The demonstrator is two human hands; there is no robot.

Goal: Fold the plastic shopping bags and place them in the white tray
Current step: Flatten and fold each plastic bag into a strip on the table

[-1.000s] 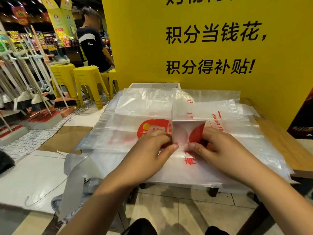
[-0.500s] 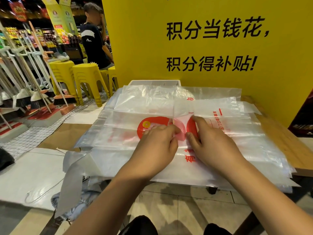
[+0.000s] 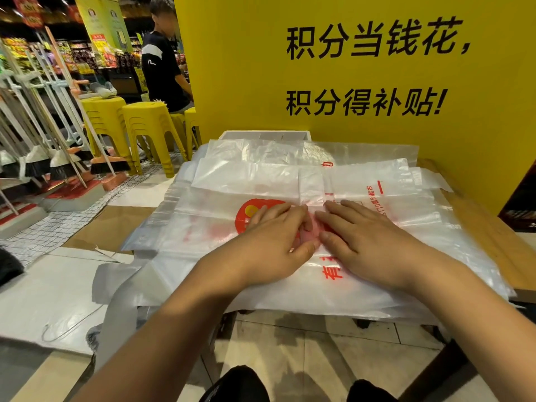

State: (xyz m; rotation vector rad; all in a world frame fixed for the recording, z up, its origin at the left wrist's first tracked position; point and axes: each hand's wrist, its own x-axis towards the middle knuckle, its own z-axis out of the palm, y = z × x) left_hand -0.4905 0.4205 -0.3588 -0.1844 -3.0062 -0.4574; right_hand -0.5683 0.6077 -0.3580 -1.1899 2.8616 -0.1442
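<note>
Left hand (image 3: pixel 272 242) and right hand (image 3: pixel 368 239) both flat, fingers straight, pressing the folded bag (image 3: pixel 309 231) between them at centre frame, on the bag stack (image 3: pixel 377 288). White tray (image 3: pixel 261 135) sits straight beyond, upper centre. I'd say the left hand is nearer.

Illumination is bright and even, from overhead. Glare patches mark the plastic bags (image 3: pixel 261 169). Soft shadows fall on the floor (image 3: pixel 304 338) beneath the tabletop (image 3: pixel 493 227). Wide-angle distortion bends the brooms (image 3: pixel 37 158) at the left edge. Background shelves (image 3: pixel 17 50) appear dim.
</note>
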